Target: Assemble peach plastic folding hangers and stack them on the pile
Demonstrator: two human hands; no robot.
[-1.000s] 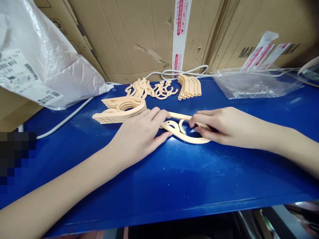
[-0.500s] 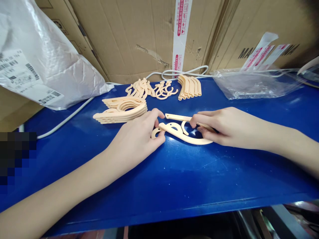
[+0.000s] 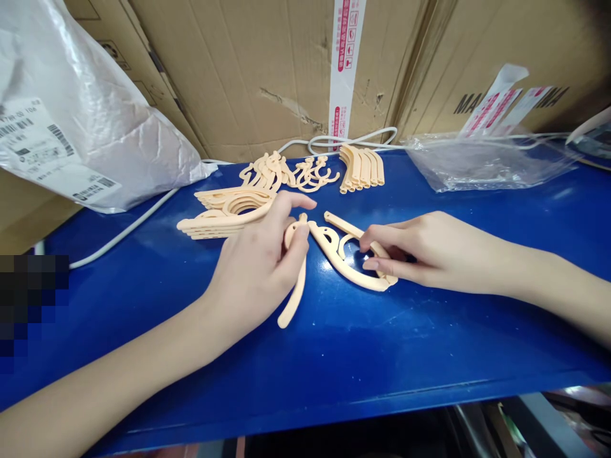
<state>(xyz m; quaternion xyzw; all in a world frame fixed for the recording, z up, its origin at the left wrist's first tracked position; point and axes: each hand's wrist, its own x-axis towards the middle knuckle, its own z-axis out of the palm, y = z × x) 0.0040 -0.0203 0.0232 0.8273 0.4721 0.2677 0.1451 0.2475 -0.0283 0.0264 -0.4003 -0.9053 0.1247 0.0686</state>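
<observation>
On the blue table top [image 3: 334, 343], my left hand [image 3: 260, 267] pinches a curved peach plastic arm piece [image 3: 296, 286] between thumb and fingers, its lower end pointing toward me. The piece's upper end meets a peach hanger half [image 3: 341, 257] that lies flat. My right hand [image 3: 420, 251] holds that hanger half by its right end, fingers curled over it. A stack of matching hanger halves [image 3: 229, 207] lies just behind my left hand.
Small peach hooks [image 3: 312, 173] and a row of curved peach pieces [image 3: 363, 166] lie at the back. Behind them are cardboard boxes [image 3: 267, 70], a white cable [image 3: 128, 226], a white plastic bag [image 3: 81, 121] on the left and a clear bag [image 3: 477, 162] on the right.
My left hand has lifted the arm piece out from under its palm and swung it so the long end points toward me. The hanger half has turned slightly under my right hand.
</observation>
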